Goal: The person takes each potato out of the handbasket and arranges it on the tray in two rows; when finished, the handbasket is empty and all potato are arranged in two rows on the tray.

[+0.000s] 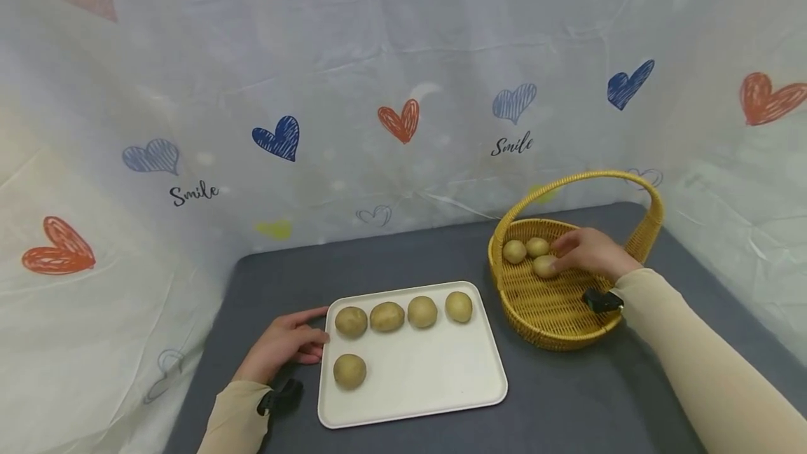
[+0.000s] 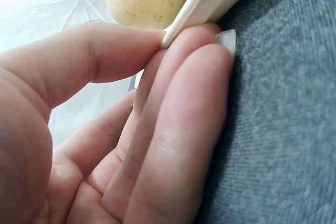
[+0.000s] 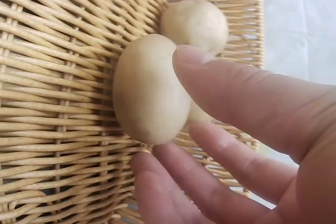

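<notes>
My left hand (image 1: 285, 343) is at the left edge of a white rectangular tray (image 1: 429, 380), pinching its rim between thumb and fingers, as the left wrist view shows. Several potatoes lie on the tray: a row along its far side, including one potato (image 1: 387, 317), and another potato (image 1: 349, 371) nearer on the left. Over the wicker basket (image 1: 536, 307), my right hand (image 1: 592, 252) has its thumb and fingers about a potato (image 3: 151, 88). The thumb tip overlaps that potato's side, with fingertips at its lower end. Two other potatoes sit close by, one potato (image 1: 514, 251) at the basket's left wall.
The basket's tall handle (image 1: 580, 175) arches over it, and my right forearm enters from the right. Tray and basket stand side by side on a dark grey tabletop (image 1: 403, 258). A white curtain (image 1: 340, 181) printed with hearts hangs behind.
</notes>
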Demonstrator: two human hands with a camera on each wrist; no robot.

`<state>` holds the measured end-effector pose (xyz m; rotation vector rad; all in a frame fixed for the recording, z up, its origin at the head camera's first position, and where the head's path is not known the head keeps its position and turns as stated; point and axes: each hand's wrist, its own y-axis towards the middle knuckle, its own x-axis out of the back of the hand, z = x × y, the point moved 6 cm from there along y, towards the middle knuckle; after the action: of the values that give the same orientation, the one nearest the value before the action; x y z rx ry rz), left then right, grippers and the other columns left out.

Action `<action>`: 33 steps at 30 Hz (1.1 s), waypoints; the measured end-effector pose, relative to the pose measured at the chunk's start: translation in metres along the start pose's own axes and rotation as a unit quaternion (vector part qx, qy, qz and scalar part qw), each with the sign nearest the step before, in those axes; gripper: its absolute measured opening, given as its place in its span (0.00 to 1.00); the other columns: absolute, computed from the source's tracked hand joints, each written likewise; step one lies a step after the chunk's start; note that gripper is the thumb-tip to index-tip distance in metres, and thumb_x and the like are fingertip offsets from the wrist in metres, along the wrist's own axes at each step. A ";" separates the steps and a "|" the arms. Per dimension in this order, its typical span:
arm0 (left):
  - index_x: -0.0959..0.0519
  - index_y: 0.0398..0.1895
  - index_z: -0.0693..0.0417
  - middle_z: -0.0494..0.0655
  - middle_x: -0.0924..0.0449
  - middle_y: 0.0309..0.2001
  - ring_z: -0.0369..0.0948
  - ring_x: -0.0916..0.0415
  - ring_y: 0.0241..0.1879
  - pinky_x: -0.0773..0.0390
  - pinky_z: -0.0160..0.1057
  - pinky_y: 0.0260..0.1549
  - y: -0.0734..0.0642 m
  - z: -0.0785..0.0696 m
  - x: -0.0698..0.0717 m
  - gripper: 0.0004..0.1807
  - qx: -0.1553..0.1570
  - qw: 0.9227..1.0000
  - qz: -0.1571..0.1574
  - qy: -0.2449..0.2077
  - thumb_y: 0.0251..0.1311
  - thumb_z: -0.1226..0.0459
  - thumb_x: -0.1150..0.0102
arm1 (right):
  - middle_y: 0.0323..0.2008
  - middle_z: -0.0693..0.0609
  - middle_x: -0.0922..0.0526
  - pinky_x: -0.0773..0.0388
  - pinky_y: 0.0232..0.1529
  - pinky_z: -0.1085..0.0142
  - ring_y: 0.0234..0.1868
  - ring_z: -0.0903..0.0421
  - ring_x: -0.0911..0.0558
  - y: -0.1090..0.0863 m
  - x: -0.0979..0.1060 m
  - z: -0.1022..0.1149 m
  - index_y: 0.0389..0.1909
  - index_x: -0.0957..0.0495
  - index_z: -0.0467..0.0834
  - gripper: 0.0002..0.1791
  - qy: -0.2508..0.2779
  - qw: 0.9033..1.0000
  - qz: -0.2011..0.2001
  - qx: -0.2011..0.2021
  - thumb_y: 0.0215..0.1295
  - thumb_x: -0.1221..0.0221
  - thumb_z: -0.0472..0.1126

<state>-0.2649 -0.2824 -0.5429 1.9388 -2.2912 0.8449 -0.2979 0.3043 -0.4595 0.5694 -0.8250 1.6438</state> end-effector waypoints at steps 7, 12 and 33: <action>0.25 0.79 0.47 0.52 0.10 0.33 0.42 0.11 0.32 0.08 0.42 0.36 -0.003 -0.004 -0.001 0.40 -0.003 1.000 0.013 -0.003 0.62 0.59 0.23 | 0.67 0.29 0.22 0.20 0.63 0.38 0.65 0.31 0.21 0.003 -0.005 -0.001 0.67 0.22 0.30 0.39 -0.011 1.000 0.015 -0.022 0.66 0.25 0.53; 0.27 0.80 0.48 0.51 0.10 0.33 0.42 0.11 0.32 0.08 0.42 0.36 -0.003 -0.004 -0.002 0.40 -0.005 1.000 0.020 -0.003 0.63 0.59 0.24 | 0.62 0.30 0.19 0.19 0.58 0.42 0.57 0.37 0.19 0.005 -0.006 0.001 0.61 0.20 0.28 0.36 -0.021 1.000 0.008 -0.020 0.62 0.23 0.50; 0.26 0.79 0.47 0.51 0.09 0.35 0.43 0.11 0.33 0.08 0.42 0.36 -0.004 -0.001 0.000 0.40 -0.002 1.000 0.017 -0.009 0.62 0.58 0.23 | 0.51 0.39 0.12 0.18 0.45 0.56 0.45 0.47 0.18 0.009 -0.009 0.006 0.47 0.11 0.36 0.26 -0.058 0.998 -0.015 -0.006 0.59 0.20 0.53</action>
<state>-0.2615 -0.2822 -0.5409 1.9198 -2.3392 0.8286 -0.3053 0.2931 -0.4642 0.6715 -0.9060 1.5898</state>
